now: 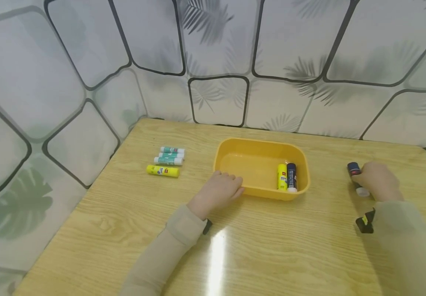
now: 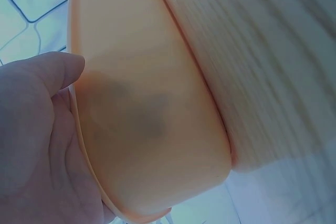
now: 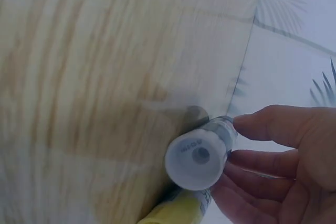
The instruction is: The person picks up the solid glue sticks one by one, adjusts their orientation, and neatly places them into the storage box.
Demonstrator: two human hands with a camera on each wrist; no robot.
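- Counter point(image 1: 272, 246), nine o'clock of the yellow tray point(image 1: 250, 164): three teal sticks point(image 1: 168, 161), one yellow stick point(image 1: 163, 171).
- Right hand point(image 1: 379, 181): fingers wrapped round a white-ended navy stick point(image 1: 353, 167) at three o'clock; a yellow tube point(image 3: 181, 212) shows beside it.
- Left hand point(image 1: 216, 191): fingers pinch the tray's rim, eight o'clock.
- Inside, four o'clock: one yellow cylinder point(image 1: 282, 176), one navy cylinder point(image 1: 291, 176).

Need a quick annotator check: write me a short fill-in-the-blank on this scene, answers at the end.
1. The tray, gripped at its rim by the left hand, contains ____ glue sticks.
2. Inside it, a dark blue stick lies beside a ____ one.
3. The held glue stick is in the person's ____ hand.
4. In the head view, ____ green-and-white glue sticks lie left of the tray.

Missing words: two; yellow; right; three.
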